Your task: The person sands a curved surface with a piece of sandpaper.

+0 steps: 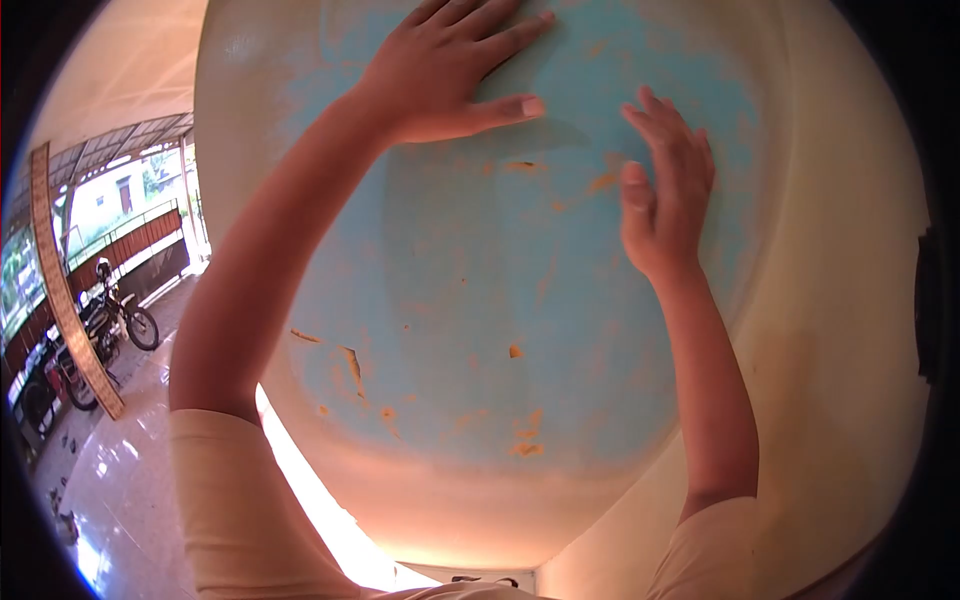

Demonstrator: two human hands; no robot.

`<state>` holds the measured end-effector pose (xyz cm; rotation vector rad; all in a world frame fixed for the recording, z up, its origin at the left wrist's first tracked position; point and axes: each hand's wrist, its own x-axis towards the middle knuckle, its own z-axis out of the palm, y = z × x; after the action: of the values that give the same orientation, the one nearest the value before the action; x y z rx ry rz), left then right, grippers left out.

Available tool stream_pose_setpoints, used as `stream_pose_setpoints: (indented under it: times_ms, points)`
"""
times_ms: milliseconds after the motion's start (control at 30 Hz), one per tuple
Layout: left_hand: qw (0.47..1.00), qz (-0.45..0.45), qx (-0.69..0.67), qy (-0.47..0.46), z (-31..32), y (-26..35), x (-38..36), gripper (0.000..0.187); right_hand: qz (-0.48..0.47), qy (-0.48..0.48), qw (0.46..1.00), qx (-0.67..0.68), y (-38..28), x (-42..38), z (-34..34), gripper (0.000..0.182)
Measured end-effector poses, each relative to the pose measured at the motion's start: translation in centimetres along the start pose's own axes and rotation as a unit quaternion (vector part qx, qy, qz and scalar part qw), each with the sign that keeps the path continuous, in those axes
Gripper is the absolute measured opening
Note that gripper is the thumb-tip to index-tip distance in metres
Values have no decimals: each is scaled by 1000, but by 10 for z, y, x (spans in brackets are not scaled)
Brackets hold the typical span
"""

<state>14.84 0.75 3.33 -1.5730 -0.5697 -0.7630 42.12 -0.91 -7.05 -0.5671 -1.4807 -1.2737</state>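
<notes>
A large board-like surface (440,260) with worn blue-green paint fills the middle of the head view, its paint chipped to orange-brown in several spots. My left hand (450,75) lies flat against its upper part, fingers spread and thumb pointing right; the fingertips run up to the top of the view. To the right, my right hand (670,185) is raised in front of the same surface, empty, its fingers stretched upward and thumb apart from them. Both forearms reach up from short beige sleeves.
A pale wall (830,250) runs along the right side. On the left, a tiled floor (130,470) leads to a parked motorcycle (125,320) behind a slanting wooden post (75,290). Beyond stands a low fence (150,245) under a roof.
</notes>
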Motion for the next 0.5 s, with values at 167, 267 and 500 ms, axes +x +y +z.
stream_pose_setpoints:
  times_ms: [167, 267, 500]
  points:
    - [990, -136, 18, -38, -13, -92, -29, 85, 21, 10, 999, 39, 5, 7, 1, 41]
    - [982, -183, 33, 2, -12, -72, -47, 83, 16, 1, 1000, -3, 1, 7, 4, 42]
    - [998, 40, -42, 6, -11, -47, -87, 84, 25, -57, 987, -147, 20, 54, 23, 56]
